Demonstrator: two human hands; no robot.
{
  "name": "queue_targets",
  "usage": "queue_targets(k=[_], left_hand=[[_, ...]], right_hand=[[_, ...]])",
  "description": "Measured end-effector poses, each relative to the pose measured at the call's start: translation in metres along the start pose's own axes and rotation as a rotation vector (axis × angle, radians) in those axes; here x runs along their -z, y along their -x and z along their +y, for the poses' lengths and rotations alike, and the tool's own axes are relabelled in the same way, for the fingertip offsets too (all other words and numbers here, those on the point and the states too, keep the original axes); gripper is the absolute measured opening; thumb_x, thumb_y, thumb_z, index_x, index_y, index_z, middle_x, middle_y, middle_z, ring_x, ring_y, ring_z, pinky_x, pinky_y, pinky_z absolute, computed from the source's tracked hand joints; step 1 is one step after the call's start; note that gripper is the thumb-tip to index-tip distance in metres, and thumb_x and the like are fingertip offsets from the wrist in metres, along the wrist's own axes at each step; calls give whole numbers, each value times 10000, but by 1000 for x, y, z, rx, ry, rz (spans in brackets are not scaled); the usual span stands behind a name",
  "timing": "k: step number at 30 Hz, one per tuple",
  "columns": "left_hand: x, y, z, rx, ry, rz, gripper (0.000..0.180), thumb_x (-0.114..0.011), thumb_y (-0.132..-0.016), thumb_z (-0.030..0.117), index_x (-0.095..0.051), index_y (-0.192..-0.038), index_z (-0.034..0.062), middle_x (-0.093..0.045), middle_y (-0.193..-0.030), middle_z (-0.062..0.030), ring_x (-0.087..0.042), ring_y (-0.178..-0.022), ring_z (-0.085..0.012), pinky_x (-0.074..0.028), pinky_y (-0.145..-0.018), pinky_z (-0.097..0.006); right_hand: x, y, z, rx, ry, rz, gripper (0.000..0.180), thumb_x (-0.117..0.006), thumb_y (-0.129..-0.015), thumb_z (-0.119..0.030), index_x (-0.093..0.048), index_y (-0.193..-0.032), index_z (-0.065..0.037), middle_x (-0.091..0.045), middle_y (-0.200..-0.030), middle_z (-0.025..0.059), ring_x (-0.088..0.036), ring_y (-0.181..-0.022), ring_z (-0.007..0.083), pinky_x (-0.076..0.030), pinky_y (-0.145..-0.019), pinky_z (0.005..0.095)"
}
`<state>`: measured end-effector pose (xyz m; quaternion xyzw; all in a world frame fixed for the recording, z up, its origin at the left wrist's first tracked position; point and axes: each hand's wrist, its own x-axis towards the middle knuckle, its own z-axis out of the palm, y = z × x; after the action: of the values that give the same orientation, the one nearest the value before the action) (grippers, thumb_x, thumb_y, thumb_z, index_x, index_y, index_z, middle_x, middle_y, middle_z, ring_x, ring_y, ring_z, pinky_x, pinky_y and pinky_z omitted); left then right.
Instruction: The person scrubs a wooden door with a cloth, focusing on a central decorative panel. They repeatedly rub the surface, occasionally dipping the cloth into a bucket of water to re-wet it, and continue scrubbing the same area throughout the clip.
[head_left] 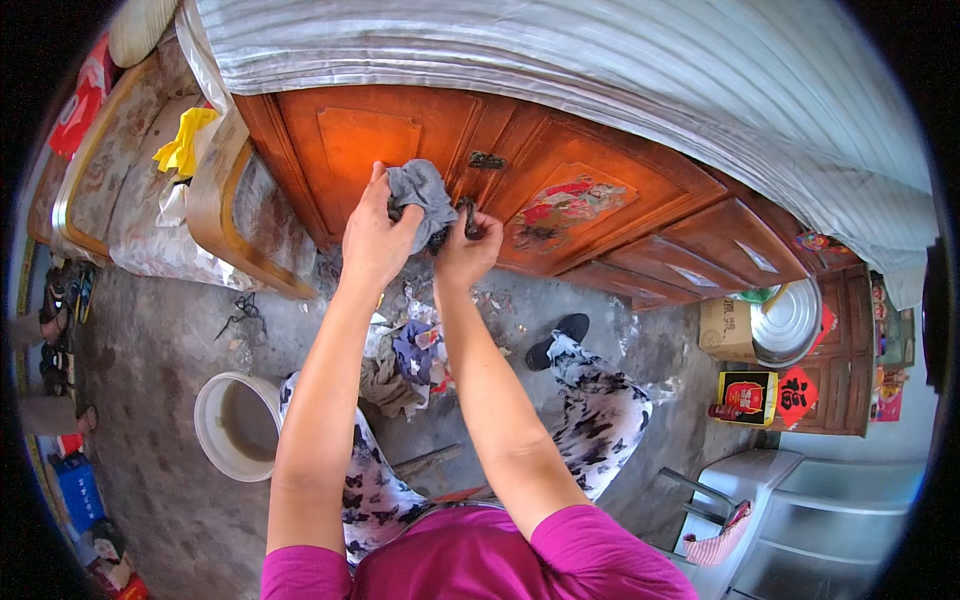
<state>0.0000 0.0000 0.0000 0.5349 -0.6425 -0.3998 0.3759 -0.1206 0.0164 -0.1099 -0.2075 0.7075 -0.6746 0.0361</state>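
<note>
Legs in butterfly-print trousers are seen nearest, with a white bucket on the floor to the left and a heap of rags between them. Farther, the left hand is closed around a grey cloth, pressed on the orange cabinet door. The right hand is pinched on a dark metal handle. Wiping around the handle seems in hand; next, the handle should be held steady.

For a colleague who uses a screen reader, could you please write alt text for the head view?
Seen from above, a person's left hand presses a grey rag against an orange wooden cabinet while the right hand grips its dark metal handle. A white bucket and a heap of cloths sit on the concrete floor.
</note>
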Motion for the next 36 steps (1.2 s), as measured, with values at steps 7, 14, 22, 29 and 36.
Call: queue_targets(k=[7,14,22,29,36], left_hand=[[3,-10,-16,-33,146,23,707,-667,-848,242,-518,-1459,-81,-538,-1524,-242,-709,-1129,-315,-527,-973,-365],[4,-1,-1,4,215,-34,755,-665,-859,187,-440,-1526,-85,-718,-1248,-223,-694,-942,-186,-525,-913,-297],[17,-1,-9,41,383,-46,760,-638,-878,142,-394,-1563,-80,-719,-1089,-99,-634,-933,-112,-505,-906,-258],[-6,-10,-7,-23,383,-63,574,-643,-872,124,-565,-1396,-95,-584,-1456,-232,-677,-1088,-166,-505,-959,-289],[9,0,-10,13,297,-68,405,-644,-871,110,-663,-1222,-91,-326,-1658,-261,-447,-1494,-278,-403,-1133,-330]], right_hand=[[-7,-1,-10,95,19,-7,235,-814,-869,-111,-605,-918,-16,-644,-904,119,-602,-834,286,-498,-794,395],[-6,12,23,-80,32,10,232,-808,-863,-92,-596,-934,-30,-631,-943,129,-608,-872,341,-499,-832,416],[1,1,-45,240,-39,-50,226,-812,-837,-46,-595,-898,-28,-638,-924,124,-613,-850,320,-503,-808,398],[12,-3,53,-96,92,-76,218,-798,-871,-152,-634,-947,-29,-657,-1017,151,-637,-932,318,-506,-834,410],[30,-36,-53,430,-77,-130,127,-732,-942,-53,-665,-1042,-12,-668,-1031,148,-632,-965,313,-500,-888,397]])
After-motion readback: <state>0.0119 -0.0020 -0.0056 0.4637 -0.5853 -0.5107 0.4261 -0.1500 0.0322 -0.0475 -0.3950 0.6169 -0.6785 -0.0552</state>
